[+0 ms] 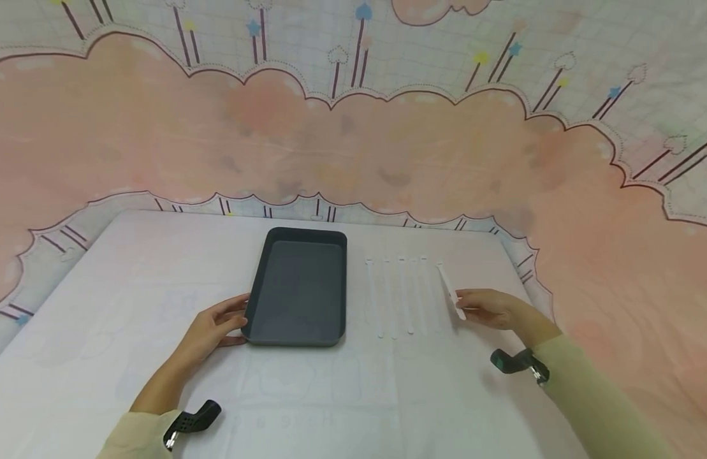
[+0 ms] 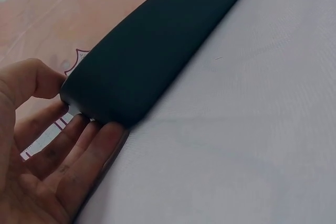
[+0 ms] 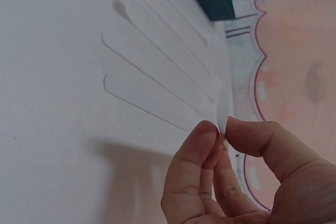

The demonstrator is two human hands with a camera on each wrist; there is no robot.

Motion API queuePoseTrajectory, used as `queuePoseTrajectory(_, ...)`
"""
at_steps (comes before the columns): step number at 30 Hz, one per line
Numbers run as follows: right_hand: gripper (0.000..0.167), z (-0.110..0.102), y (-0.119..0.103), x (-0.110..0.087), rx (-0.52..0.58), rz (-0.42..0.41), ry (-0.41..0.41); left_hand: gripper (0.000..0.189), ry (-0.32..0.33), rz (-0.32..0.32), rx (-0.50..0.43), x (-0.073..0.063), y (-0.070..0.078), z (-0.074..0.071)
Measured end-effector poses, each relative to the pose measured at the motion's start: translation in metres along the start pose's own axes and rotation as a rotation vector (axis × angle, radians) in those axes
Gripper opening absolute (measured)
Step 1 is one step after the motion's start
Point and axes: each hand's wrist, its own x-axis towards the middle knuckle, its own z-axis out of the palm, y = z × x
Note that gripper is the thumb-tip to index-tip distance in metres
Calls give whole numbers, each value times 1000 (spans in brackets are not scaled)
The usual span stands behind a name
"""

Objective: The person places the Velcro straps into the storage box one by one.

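Note:
A dark grey rectangular tray (image 1: 298,290) with raised walls lies on the white table. At its near left corner my left hand (image 1: 218,325) holds the wall; in the left wrist view, the thumb is at one edge and fingertips (image 2: 113,132) touch the other. My right hand (image 1: 491,309) pinches the near end of a thin white strip (image 1: 449,290) between thumb and fingers. That strip is tilted up, its near end above the table. Left of it, several similar thin white strips (image 1: 407,296) lie side by side, some with rounded ends. They are hard to make out against the white surface.
The white tabletop (image 1: 307,401) ends at a back edge beyond the tray. Behind and beside it hangs a peach and white patterned cloth (image 1: 353,146). A black wrist device (image 1: 195,417) is strapped on the left arm, another wrist device (image 1: 514,362) on the right.

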Motion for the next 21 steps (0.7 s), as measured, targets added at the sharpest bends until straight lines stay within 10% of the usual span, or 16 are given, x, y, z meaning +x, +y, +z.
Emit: queuePoseTrajectory(21, 61, 19, -17, -15, -48, -23, -45, 60, 11, -14, -2, 2, 4, 0)
